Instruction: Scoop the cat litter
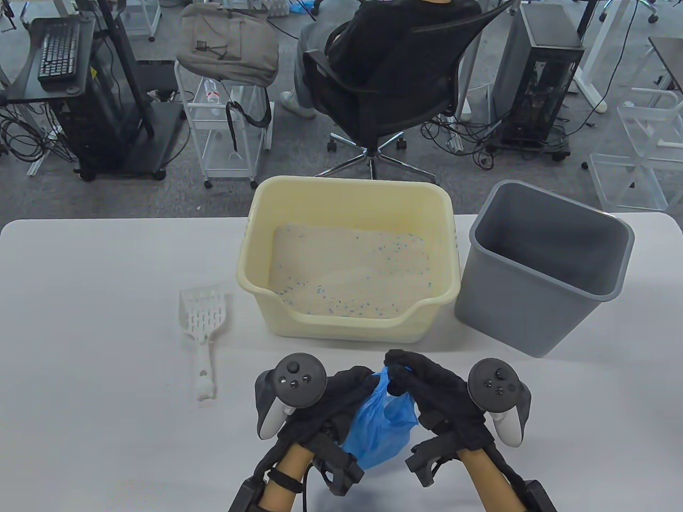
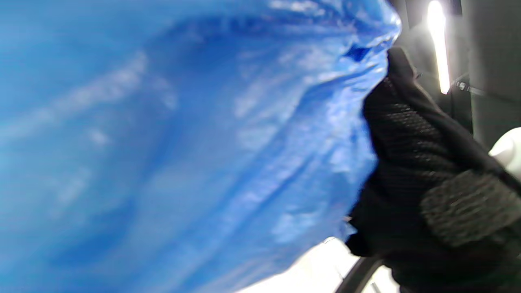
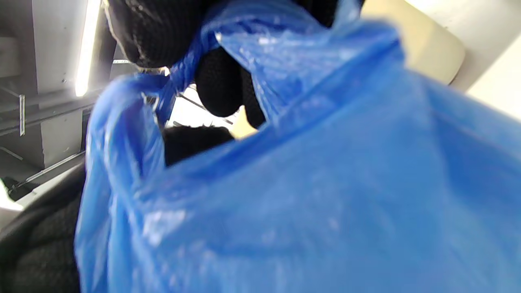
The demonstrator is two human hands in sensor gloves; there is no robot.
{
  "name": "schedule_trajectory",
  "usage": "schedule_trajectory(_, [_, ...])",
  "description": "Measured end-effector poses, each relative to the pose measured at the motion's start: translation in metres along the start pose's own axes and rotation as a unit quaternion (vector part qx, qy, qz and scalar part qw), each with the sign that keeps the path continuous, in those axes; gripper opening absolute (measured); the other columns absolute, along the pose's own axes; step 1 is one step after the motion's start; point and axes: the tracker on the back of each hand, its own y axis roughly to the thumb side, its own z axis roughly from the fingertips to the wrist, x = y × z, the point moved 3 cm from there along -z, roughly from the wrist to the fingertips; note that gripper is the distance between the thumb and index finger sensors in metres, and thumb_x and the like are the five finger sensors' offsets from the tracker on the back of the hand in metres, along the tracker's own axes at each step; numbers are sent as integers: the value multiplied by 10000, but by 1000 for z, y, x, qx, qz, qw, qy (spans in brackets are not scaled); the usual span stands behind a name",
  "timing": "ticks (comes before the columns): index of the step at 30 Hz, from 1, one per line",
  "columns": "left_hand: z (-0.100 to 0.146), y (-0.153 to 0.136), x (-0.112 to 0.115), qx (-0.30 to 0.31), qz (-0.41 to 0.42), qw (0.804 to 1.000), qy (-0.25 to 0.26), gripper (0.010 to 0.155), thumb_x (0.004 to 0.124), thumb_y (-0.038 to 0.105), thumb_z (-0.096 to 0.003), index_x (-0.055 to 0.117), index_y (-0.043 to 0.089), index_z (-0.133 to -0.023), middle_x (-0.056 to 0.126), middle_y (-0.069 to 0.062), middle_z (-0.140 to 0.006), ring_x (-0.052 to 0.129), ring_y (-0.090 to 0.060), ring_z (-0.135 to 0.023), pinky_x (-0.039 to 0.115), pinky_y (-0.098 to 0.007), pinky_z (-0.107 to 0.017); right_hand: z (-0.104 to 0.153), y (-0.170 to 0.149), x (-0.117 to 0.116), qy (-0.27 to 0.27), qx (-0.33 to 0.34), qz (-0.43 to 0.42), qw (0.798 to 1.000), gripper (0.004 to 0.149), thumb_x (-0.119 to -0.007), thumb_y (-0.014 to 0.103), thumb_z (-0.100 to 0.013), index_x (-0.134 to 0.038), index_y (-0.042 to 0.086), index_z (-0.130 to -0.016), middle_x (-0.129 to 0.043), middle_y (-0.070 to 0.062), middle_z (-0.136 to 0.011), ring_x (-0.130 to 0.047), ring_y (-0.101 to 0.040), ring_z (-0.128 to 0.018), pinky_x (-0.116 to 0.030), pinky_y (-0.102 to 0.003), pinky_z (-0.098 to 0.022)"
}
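A blue plastic bag (image 1: 381, 421) hangs between my two hands above the table's front edge. My left hand (image 1: 347, 386) grips its left side and my right hand (image 1: 408, 373) grips its top right. The bag fills the left wrist view (image 2: 183, 154) and the right wrist view (image 3: 305, 195), where my gloved fingers (image 3: 220, 85) pinch its rim. A cream litter box (image 1: 349, 266) with pale litter (image 1: 349, 280) flecked blue stands at the table's middle. A white slotted scoop (image 1: 204, 333) lies to its left, apart from both hands.
A grey waste bin (image 1: 544, 266) stands right of the litter box. Behind the table are an office chair (image 1: 392, 80) with a seated person, white carts, a backpack and computer towers.
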Motion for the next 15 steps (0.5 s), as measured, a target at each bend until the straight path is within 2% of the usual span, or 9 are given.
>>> schedule_trajectory(3, [4, -4, -18, -18, -61, 997, 35, 495, 598, 405, -579, 873, 110, -865, 922, -227, -869, 972, -461, -710, 715, -632, -619, -1, -11, 25, -74, -27, 36, 996, 385, -763, 425, -515, -790, 293, -876, -966, 24, -771, -1031, -186, -605, -778, -392, -642])
schedule_trajectory(5, [5, -8, -27, -33, -129, 991, 32, 493, 604, 408, -561, 892, 125, -845, 947, -212, -847, 986, -447, -704, 728, -623, -613, -1, -22, 40, -97, -53, 76, 991, 384, -788, 398, -497, -822, 258, -853, -993, 10, -713, -1044, -204, -547, -791, -405, -608])
schedule_trajectory(8, [9, -26, -34, -84, -214, 973, 20, 486, 600, 413, -549, 914, 146, -805, 985, -186, -802, 1022, -414, -665, 764, -595, -592, -3, -41, 54, -96, -101, 156, 978, 383, -797, 384, -489, -834, 247, -845, -1001, 11, -690, -1046, -211, -527, -791, -412, -599])
schedule_trajectory(10, [14, -45, -41, -113, -234, 966, 12, 481, 602, 413, -546, 923, 147, -787, 1001, -182, -776, 1026, -415, -654, 768, -593, -585, -4, -55, 58, -82, -125, 188, 971, 381, -792, 385, -490, -836, 248, -844, -1005, 13, -681, -1048, -209, -523, -792, -413, -595])
schedule_trajectory(13, [22, -64, -48, -134, -245, 960, 29, 475, 608, 414, -538, 933, 150, -764, 1014, -175, -751, 1025, -420, -653, 762, -593, -589, -6, -64, 51, -71, -148, 198, 966, 379, -790, 376, -489, -843, 235, -836, -1009, 6, -662, -1047, -217, -507, -787, -418, -593])
schedule_trajectory(15, [26, -69, -50, -136, -257, 956, 44, 474, 608, 415, -534, 934, 155, -758, 1019, -169, -745, 1027, -416, -654, 765, -589, -589, -8, -65, 44, -63, -148, 240, 957, 377, -775, 386, -492, -838, 243, -835, -1008, 22, -654, -1050, -199, -501, -794, -405, -591])
